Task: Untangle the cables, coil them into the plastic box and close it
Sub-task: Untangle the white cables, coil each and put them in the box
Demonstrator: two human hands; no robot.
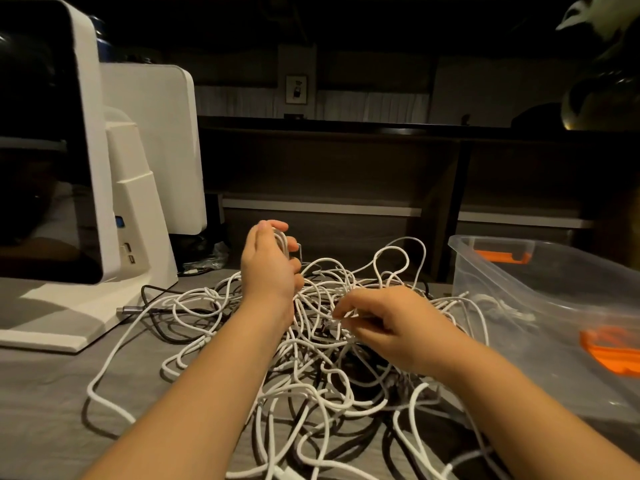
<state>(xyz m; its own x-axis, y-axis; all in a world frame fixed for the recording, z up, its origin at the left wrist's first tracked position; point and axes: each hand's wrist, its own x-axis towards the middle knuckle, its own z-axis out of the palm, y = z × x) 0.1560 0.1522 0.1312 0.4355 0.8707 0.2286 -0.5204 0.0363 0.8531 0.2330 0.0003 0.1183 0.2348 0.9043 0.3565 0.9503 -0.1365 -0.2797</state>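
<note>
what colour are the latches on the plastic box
Orange latches on the clear box; head view shows them best.

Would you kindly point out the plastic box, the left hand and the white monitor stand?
plastic box [491,271]: head view, near clear wall.
left hand [268,263]: head view, back of hand.
white monitor stand [138,209]: head view, upright column.

Cables [311,358] were mostly white, few black beneath. Plastic box [540,289] was clear, with orange latches [613,351]. Table [45,393] was grey, faintly grained. Machine [138,202] at left was white with black front panel.
</note>
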